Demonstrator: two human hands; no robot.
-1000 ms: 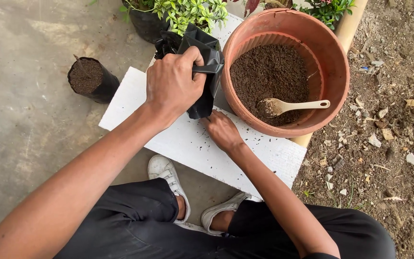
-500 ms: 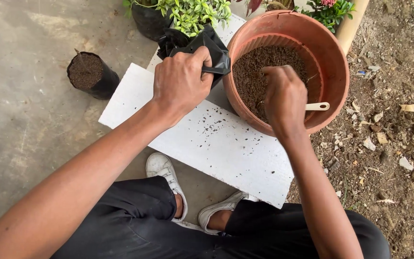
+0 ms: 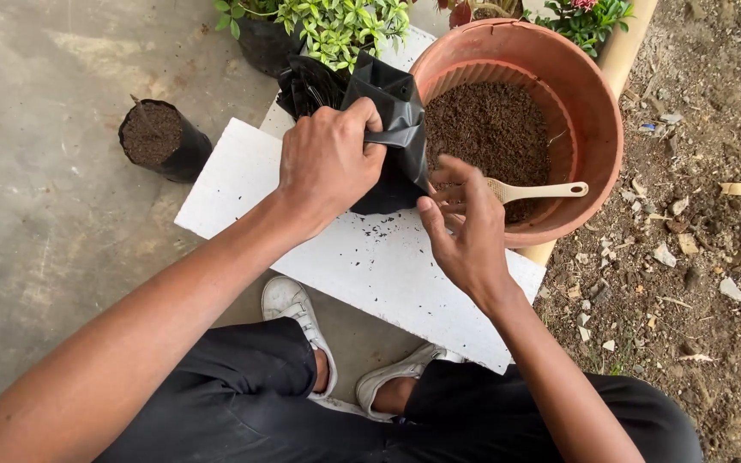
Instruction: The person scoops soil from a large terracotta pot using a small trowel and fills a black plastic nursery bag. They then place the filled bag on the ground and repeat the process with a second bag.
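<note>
Your left hand [image 3: 329, 165] grips the black grow bag [image 3: 392, 129]; your right hand [image 3: 465, 225], fingers loose and empty, sits at its four o'clock.

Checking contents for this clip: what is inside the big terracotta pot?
Dark soil fills the terracotta pot, with a pale scoop resting in it. The right hand covers the scoop's bowl.

Your left hand [image 3: 329, 167] grips a crumpled black plastic grow bag [image 3: 392, 129] at the far edge of the white board [image 3: 362, 266]. A second black bag [image 3: 163, 141], filled with soil, stands upright on the concrete just off the board's left corner. No labels, signs or screens show.
</note>
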